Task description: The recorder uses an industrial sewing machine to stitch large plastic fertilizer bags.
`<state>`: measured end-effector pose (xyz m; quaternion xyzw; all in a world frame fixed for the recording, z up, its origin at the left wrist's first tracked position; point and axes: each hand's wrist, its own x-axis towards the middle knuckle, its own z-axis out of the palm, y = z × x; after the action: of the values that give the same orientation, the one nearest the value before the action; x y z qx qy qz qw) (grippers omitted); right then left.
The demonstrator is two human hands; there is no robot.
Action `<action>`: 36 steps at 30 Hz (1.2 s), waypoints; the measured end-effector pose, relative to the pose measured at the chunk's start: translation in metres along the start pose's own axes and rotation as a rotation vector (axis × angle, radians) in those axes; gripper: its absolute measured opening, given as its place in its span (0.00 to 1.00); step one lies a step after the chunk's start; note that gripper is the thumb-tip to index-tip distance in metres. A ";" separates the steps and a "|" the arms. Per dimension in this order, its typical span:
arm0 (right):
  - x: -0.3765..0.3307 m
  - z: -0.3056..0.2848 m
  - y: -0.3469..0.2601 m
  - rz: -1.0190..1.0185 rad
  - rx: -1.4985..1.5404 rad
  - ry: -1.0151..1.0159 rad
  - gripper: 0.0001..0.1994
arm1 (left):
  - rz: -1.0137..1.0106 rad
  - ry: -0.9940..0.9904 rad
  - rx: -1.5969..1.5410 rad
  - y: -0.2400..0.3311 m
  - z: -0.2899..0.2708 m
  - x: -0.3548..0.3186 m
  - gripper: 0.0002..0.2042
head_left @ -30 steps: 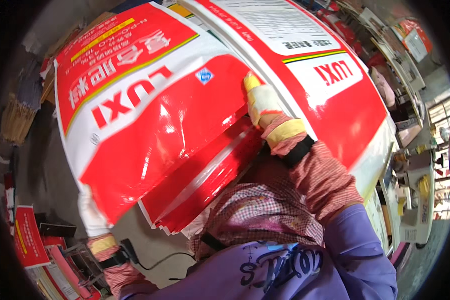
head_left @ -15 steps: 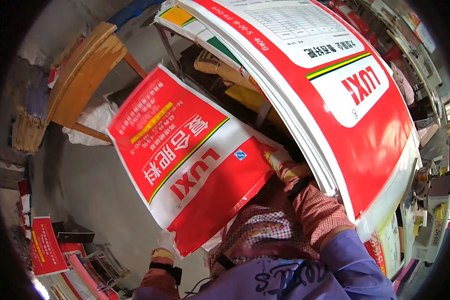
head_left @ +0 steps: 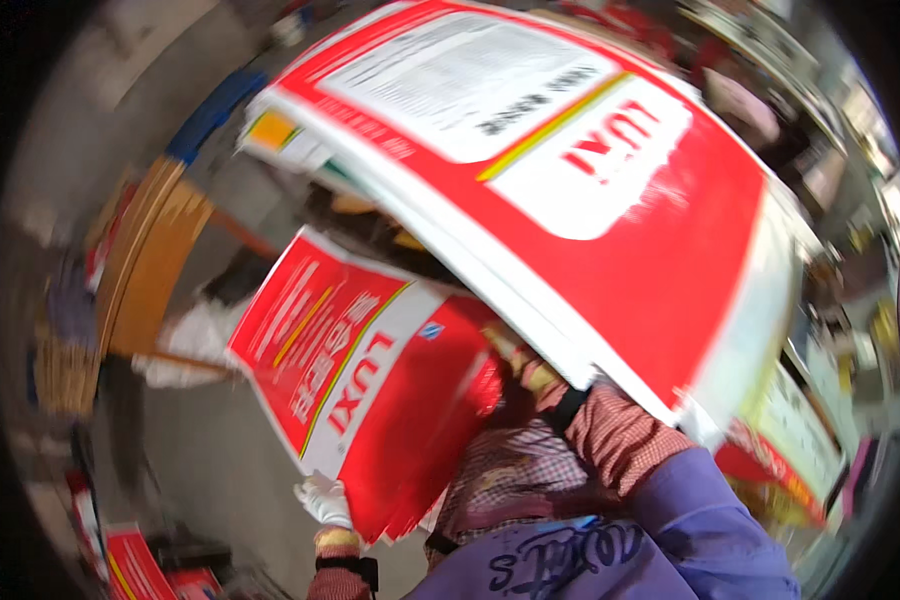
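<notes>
A flat red and white printed sack [head_left: 410, 440] hangs tilted in front of me, with a thin yellow-green stripe across it. At its lower left edge my left hand [head_left: 324, 502], in a white glove, is closed on the rim. My right hand [head_left: 535, 375] grips the sack's right side, its fingers partly hidden and blurred. Just beyond my right hand rises a thick stack of similar red and white sacks [head_left: 660, 270], laid flat with their edges toward me. Checked sleeve covers show on both my forearms.
A curved wooden board [head_left: 155, 260] stands at the left, with a crumpled white bag [head_left: 195, 340] by its foot. Grey concrete floor [head_left: 195, 450] lies below. More red sacks [head_left: 135, 565] are at the lower left. Cluttered shelves and boxes line the right side.
My view has swung, shifting the stack left and down. My left hand has come up to the sack's lower left edge. The right hand keeps its hold, and the sack's lower part now bulges.
</notes>
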<state>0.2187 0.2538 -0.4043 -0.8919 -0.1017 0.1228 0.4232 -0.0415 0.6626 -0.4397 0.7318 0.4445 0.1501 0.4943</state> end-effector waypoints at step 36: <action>-0.198 -0.291 -0.053 0.226 -0.120 0.440 0.15 | 0.508 -1.532 -0.032 0.413 0.317 -0.324 0.12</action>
<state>0.1151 0.0178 -0.1582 -0.9265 0.0862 -0.0337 0.3648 0.1936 0.1691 -0.1622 0.7031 -0.1998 -0.2791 0.6228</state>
